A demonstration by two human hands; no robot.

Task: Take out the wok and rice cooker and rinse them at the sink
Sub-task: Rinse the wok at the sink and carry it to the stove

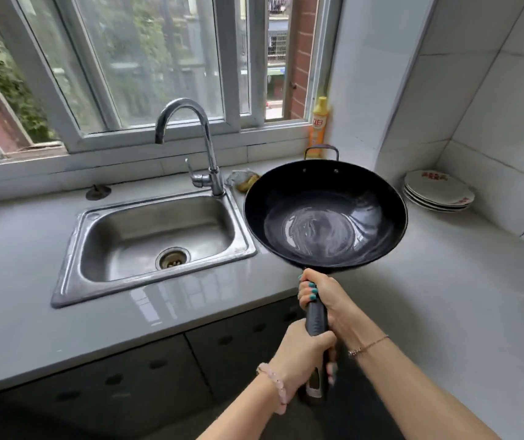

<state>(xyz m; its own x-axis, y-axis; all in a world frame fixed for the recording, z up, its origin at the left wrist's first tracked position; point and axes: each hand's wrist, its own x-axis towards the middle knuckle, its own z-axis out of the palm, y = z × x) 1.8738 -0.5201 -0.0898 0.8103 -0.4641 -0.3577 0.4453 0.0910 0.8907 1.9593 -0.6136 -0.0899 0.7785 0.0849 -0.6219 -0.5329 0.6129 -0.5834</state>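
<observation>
- The table [16,281] is a smooth, glossy grey slab that reflects the window.
- The sink [117,239] is set into it: a rectangular basin of dull brushed steel with a round strainer drain in its floor.
- The tap [203,128] is shiny chrome with a high curved neck, and it stands at the sink's back right corner.
- The left hand [305,357] reaches in from the bottom, a pink bead bracelet on its wrist. Its fingers are wrapped tightly round the lower end of the handle [316,315].
- The right hand [321,293] has teal nails and a thin chain on its wrist. It grips the same dark handle higher up, just below the bowl.
- The wok [324,214] is held in the air over the table, just right of the sink. It is round, deep and black with a glossy inside, and it has a small metal loop on its far rim.
- A yellow plastic bottle [319,125] stands on the sill behind the wok.
- A stack of white plates [438,192] sits in the tiled corner.
</observation>
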